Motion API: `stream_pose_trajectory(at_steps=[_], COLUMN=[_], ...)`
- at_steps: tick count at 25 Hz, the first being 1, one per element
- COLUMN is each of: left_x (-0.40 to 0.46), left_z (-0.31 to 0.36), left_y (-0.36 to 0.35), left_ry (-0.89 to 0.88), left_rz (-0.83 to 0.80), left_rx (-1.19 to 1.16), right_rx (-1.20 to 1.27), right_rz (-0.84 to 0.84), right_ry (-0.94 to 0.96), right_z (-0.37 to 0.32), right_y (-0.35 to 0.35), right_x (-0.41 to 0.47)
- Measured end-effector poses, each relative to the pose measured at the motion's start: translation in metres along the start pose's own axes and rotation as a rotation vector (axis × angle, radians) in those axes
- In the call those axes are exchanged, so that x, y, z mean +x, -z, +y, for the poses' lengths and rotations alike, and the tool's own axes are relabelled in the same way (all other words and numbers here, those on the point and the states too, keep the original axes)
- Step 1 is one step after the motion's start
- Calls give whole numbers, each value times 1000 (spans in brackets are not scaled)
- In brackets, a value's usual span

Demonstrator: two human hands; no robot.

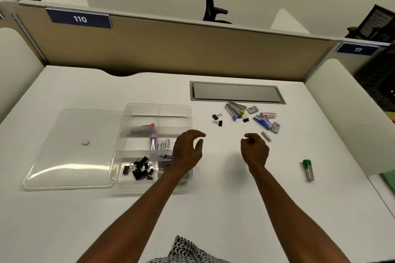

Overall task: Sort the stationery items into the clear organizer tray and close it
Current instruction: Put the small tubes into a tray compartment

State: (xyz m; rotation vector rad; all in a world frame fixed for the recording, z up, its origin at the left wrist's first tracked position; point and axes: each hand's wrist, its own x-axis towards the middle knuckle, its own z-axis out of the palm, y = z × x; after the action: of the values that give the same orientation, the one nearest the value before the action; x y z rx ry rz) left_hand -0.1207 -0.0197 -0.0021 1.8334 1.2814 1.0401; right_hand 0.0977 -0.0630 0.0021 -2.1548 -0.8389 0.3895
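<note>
A clear organizer tray (pixel 188 111) stands open on the white desk, its compartments holding black binder clips (pixel 140 168), small white tubes (pixel 163 145) and a pink-tipped item (pixel 142 127). Its clear lid (pixel 70 147) lies flat to the left. My left hand (pixel 188 151) hovers over the tray's right edge, fingers loosely curled, holding nothing. My right hand (pixel 254 149) hovers over bare desk, fingers loosely curled, also holding nothing. Farther right lie loose binder clips (pixel 217 119), staple boxes (pixel 235 110), blue packets (pixel 264 121), a pink item (pixel 268 115) and a small grey piece (pixel 266 135).
A green-capped tube (pixel 308 170) lies alone at the right. A grey cable hatch (pixel 236 93) is set into the desk behind the loose items. A tan partition (pixel 181 49) bounds the back. White side panels flank the desk. Patterned fabric (pixel 186 250) shows at the near edge.
</note>
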Motion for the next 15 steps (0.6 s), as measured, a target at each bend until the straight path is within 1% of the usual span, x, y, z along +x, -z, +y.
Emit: stream_pose_trajectory(at_steps=[2,5,7,10,12,15], left_x=[0,-1,-1,0,-1,-3], left_z=[7,13,14,13,11,8], left_y=[-15,-32,-39,-45,-46,-44], left_ry=[-22,-41,-50,-44,-32,-5], left_rz=[-43,-94,-123,-147,-153,-146], left_rx=[11,28,48,63,72,75], right_rx=[-142,-407,-550,-648,-650,-640], right_rz=[-46,-217,-316,-433,-440,-321], right_ry=[10,6,51,94,100,138], right_z=[15,30,33,38,41,44], right_y=[16,33,40,41,37,32], right_x=[20,47,60,74,79,82])
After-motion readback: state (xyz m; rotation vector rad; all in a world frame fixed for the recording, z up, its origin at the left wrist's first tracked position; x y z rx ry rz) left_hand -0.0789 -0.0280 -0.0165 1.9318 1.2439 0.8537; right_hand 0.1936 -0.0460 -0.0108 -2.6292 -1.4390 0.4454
